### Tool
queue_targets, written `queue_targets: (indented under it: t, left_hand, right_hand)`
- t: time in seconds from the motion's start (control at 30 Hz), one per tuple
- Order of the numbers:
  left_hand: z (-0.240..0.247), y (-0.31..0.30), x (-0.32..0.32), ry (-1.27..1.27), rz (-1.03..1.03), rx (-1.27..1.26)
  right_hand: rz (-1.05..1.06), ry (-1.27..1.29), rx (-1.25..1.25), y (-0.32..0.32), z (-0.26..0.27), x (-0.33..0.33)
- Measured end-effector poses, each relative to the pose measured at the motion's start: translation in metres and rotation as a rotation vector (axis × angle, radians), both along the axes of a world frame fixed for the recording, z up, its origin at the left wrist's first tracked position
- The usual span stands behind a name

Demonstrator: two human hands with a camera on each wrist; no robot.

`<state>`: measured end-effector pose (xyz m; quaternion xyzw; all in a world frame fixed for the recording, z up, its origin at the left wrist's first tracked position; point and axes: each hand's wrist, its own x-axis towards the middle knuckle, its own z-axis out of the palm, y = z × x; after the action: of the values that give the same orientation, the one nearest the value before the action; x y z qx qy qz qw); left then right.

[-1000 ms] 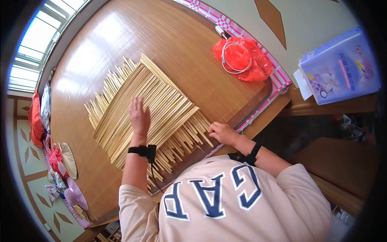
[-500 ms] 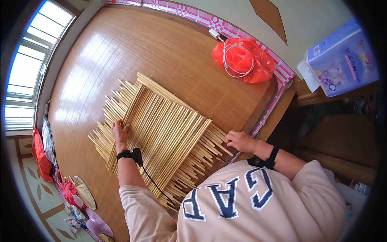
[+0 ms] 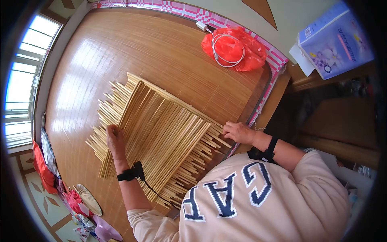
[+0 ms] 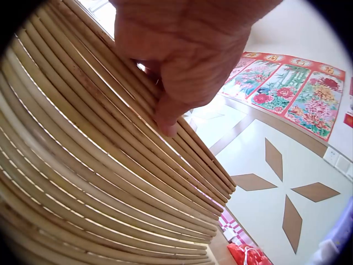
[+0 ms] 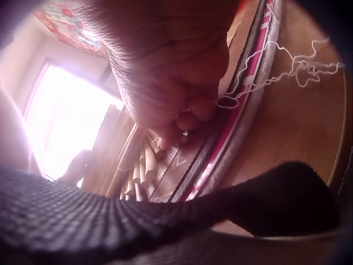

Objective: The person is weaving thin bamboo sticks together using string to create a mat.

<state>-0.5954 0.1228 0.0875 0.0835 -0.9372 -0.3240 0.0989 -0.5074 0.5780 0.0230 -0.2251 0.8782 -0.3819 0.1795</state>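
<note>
A mat of pale stalks (image 3: 171,125), bound side by side, lies over a second layer of stalks (image 3: 111,107) running crosswise. At its left edge my left hand (image 3: 115,141) grips the outermost stalks. The left wrist view shows the thumb (image 4: 168,124) against the edge stalks (image 4: 182,138), which are tilted up. My right hand (image 3: 240,133) is beside the mat's right corner, fingers curled in. White string (image 5: 300,69) runs to these fingers (image 5: 187,118) in the right wrist view, and stalk ends (image 5: 149,163) lie close to the fingertips; what sits inside the fist is hidden.
The wooden table (image 3: 169,44) has a pink checked border (image 3: 169,6). A red plastic bag (image 3: 252,50) with a white cable (image 3: 241,58) lies at the back right, near a purple tissue pack (image 3: 334,44). A straw fan (image 3: 89,199) and pink hat (image 3: 107,230) are at the left.
My left hand has moved from the middle of the mat to its left edge and taken hold there, and that edge has lifted. The right hand has stayed by the right corner, fingers curled.
</note>
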Motion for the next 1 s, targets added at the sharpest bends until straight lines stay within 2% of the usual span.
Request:
queue_targets:
  t: [0.2,0.3,0.47,0.5,0.53,0.6,0.63,0.67,0.73,0.8,0.87,1.0]
  left_hand:
    - [-0.041,-0.008,-0.043,0.066,-0.052,0.006]
    - [-0.055,-0.01,-0.058,0.063,0.012,-0.043]
    - [-0.072,-0.012,-0.066,0.041,-0.027,-0.069]
    - [-0.067,-0.009,-0.063,-0.089,0.025,-0.225]
    - [-0.059,0.005,-0.06,-0.089,0.021,-0.226]
    - [-0.048,0.038,-0.048,0.076,0.179,-0.631]
    - [-0.046,0.048,-0.045,0.01,0.077,-0.513]
    - [-0.049,0.064,-0.042,0.051,-0.018,-0.613]
    - [-0.044,0.103,-0.026,-0.035,-0.168,-0.714]
    - [-0.061,0.113,-0.013,-0.141,-0.156,-0.564]
    - [-0.081,0.107,0.0,-0.182,-0.159,-0.596]
    - [-0.089,0.105,0.012,-0.218,-0.155,-0.662]
  right_hand:
    - [-0.013,0.054,-0.019,0.0,-0.008,0.003]
    - [-0.012,0.066,-0.006,0.001,-0.007,0.003]
    - [-0.017,0.059,-0.025,0.0,-0.008,0.004]
    - [-0.018,0.066,-0.028,0.0,-0.008,0.004]
    - [-0.019,0.074,-0.03,0.001,-0.007,0.004]
    - [-0.018,0.07,-0.019,0.001,-0.006,0.003]
    - [-0.012,0.067,-0.009,0.001,-0.005,0.004]
    - [-0.01,0.061,-0.011,0.001,-0.004,0.005]
    - [-0.023,0.067,0.0,-0.001,-0.004,0.005]
    - [-0.033,0.067,-0.011,-0.002,-0.005,0.006]
    - [-0.055,0.069,-0.013,-0.001,-0.006,0.007]
    - [-0.117,0.088,-0.016,-0.001,-0.011,0.01]
